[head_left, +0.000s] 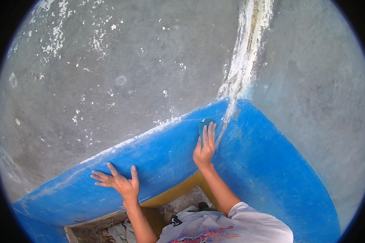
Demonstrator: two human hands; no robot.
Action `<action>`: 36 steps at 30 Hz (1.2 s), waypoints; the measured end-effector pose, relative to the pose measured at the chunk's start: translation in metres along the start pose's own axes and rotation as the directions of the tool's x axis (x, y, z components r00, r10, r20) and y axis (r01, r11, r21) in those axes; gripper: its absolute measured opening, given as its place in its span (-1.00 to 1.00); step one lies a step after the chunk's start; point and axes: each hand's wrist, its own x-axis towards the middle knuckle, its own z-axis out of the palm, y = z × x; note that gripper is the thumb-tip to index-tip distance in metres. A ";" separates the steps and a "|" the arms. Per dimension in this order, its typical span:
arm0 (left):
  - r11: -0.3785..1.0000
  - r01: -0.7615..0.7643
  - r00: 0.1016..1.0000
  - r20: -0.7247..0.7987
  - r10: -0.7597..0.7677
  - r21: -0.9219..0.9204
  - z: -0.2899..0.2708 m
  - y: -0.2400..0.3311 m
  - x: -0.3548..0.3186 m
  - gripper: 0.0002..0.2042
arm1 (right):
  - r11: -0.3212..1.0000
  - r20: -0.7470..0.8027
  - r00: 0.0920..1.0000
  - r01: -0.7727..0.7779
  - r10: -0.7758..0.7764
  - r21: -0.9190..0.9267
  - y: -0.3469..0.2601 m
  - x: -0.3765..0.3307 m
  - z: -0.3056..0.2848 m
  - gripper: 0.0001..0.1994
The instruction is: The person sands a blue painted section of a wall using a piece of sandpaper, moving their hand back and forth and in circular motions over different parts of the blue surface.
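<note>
My right hand (204,150) presses a teal sheet (202,126), which looks like sandpaper, flat against the blue painted band (162,150) of the wall, just left of the inside corner. Its fingers lie together over the sheet and point up, covering much of it. Lower and to the left, my left hand (123,184) is open, with fingers spread against the same blue band and nothing in it. A thin pale line runs across the paint above both hands.
Grey wall (129,77) with flaked white specks rises above the blue. A rough white strip (247,48) follows the corner upward. Another blue section (271,174) bends off to the right. Below are a yellow band (176,189) and a box-like frame (75,233) with debris and grey cloth.
</note>
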 end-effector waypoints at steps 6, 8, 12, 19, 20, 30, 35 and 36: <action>1.000 -0.004 1.000 -0.006 0.004 0.009 0.000 -0.002 0.000 -0.06 | 0.998 -0.067 0.996 -0.056 0.055 -0.016 -0.006 0.035 -0.006 -0.55; 1.000 -0.007 1.000 -0.014 0.007 0.013 -0.001 -0.003 0.000 -0.06 | 1.000 -0.068 0.997 -0.022 0.022 -0.008 -0.008 0.028 -0.004 -0.54; 1.000 -0.003 1.000 0.001 0.003 0.010 0.000 -0.001 0.000 -0.06 | 0.999 -0.004 0.999 0.037 -0.037 -0.001 0.003 0.004 -0.003 -0.53; 1.000 0.005 1.000 -0.008 -0.005 0.007 0.000 -0.002 -0.001 -0.07 | 0.999 -0.008 0.999 0.039 -0.039 0.004 -0.003 0.021 -0.004 -0.57; 1.000 0.007 1.000 -0.010 -0.007 0.006 0.000 -0.001 0.000 -0.07 | 0.999 -0.008 0.999 0.043 -0.043 0.004 0.000 0.014 -0.004 -0.57; 1.000 -0.006 1.000 -0.013 0.007 0.005 0.000 0.000 0.001 -0.08 | 0.993 -0.012 0.993 0.117 -0.116 0.024 -0.007 0.024 -0.004 -0.55; 1.000 -0.015 1.000 -0.018 0.015 0.006 -0.002 -0.002 0.000 -0.08 | 1.000 -0.109 0.994 -0.023 0.024 0.013 -0.002 0.049 -0.008 -0.54; 1.000 -0.007 1.000 -0.009 0.007 0.011 -0.002 -0.002 0.000 -0.08 | 0.999 -0.131 0.990 -0.051 0.050 -0.004 -0.005 0.060 -0.011 -0.54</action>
